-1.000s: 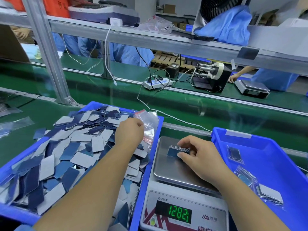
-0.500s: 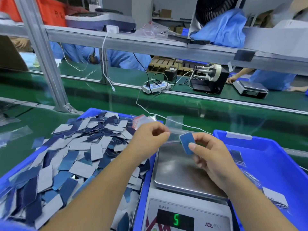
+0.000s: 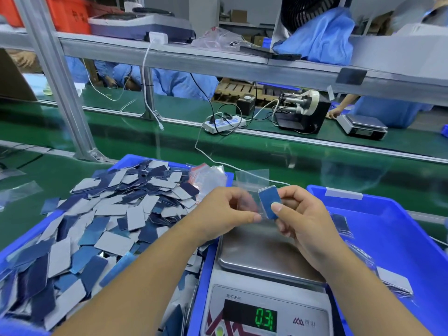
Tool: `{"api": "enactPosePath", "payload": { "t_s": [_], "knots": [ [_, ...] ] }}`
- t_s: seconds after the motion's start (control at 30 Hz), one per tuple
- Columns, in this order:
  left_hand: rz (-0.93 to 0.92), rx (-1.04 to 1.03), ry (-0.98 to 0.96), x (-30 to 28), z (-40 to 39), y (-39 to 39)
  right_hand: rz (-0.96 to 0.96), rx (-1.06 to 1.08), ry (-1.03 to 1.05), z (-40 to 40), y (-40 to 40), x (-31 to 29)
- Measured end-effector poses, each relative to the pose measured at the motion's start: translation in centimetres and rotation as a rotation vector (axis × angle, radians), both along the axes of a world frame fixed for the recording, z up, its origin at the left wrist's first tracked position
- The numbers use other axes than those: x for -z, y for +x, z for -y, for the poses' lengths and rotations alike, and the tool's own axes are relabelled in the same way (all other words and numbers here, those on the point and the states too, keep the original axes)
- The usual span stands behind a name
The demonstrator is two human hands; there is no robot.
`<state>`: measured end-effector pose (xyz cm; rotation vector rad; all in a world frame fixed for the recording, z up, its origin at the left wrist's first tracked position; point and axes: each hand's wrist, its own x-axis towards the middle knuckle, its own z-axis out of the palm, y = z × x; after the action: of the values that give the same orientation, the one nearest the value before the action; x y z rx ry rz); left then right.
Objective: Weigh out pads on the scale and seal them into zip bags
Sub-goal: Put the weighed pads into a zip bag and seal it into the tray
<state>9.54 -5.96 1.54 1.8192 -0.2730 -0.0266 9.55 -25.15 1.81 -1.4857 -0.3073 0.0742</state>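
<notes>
Risk noted first: the small stack of pads (image 3: 269, 202) looked nearly as wide as the mouth of the clear zip bag (image 3: 251, 190), so a corner could catch the lip and fan the stack, dropping pads onto the scale (image 3: 264, 253) pan below or off the count; the thin film could also fold shut if the left grip slackened. Right hand (image 3: 305, 219) pinched the stack between thumb and fingers, blue face toward the camera, held upright above the pan's far edge. Left hand (image 3: 225, 214) pinched the bag's near edge, thumb and forefinger closed on the film; bag stood up behind and just left of the stack, touching or nearly so, cannot tell which. Pan bare, display showing a small green reading. Loose pads heaped in the left blue bin (image 3: 126, 161); filled bags lay in the right blue bin (image 3: 392, 214).
</notes>
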Motion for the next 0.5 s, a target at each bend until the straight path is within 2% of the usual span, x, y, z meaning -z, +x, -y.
{"api": "enactPosePath", "payload": {
  "t_s": [0.17, 0.33, 0.5],
  "knots": [
    [-0.033, 0.057, 0.036, -0.43, -0.03, -0.3, 0.059, -0.039, -0.037, 0.1, -0.08, 0.05],
    [0.004, -0.022, 0.206, -0.32, -0.1, -0.17, 0.094, -0.063, -0.095, -0.17, -0.33, 0.16],
    [-0.008, -0.255, 0.055, -0.05, -0.52, 0.42, 0.114, 0.032, -0.04, 0.17, 0.01, -0.2]
  ]
}}
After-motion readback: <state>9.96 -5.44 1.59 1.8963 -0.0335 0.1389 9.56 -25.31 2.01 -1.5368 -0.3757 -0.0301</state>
